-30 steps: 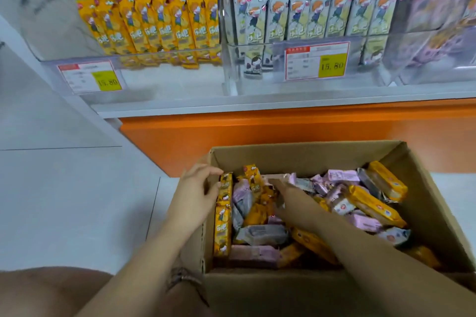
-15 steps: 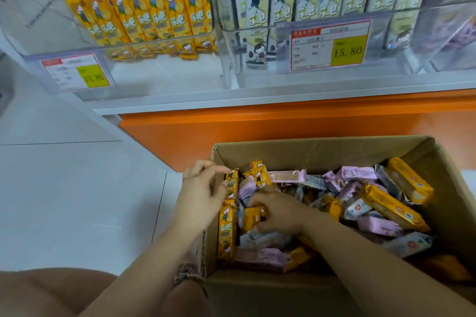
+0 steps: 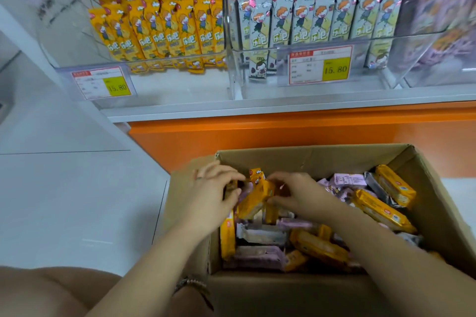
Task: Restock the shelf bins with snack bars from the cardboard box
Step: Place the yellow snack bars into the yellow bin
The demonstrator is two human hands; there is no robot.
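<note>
An open cardboard box (image 3: pixel 316 158) on the floor holds several loose yellow, pink and grey snack bars. My right hand (image 3: pixel 298 195) grips a yellow snack bar (image 3: pixel 256 195) lifted at the box's left end. My left hand (image 3: pixel 211 193) is at the box's left wall, its curled fingers closing on the same bar's upper end. Above, a clear bin of yellow bars (image 3: pixel 164 31) stands left of a clear bin of grey bars (image 3: pixel 319 20).
Price tags reading 15.80 (image 3: pixel 320 65) hang on the bin fronts. An orange panel (image 3: pixel 283 131) runs under the shelf ledge behind the box. A bin of purple packs (image 3: pixel 443 20) is at the right. White floor tiles (image 3: pixel 77 201) lie left of the box; my knee (image 3: pixel 51 291) is at bottom left.
My right hand has pulled a yellow bar up out of the pile and toward the left. My left hand has moved in from the box wall onto it. The camera has tilted up.
</note>
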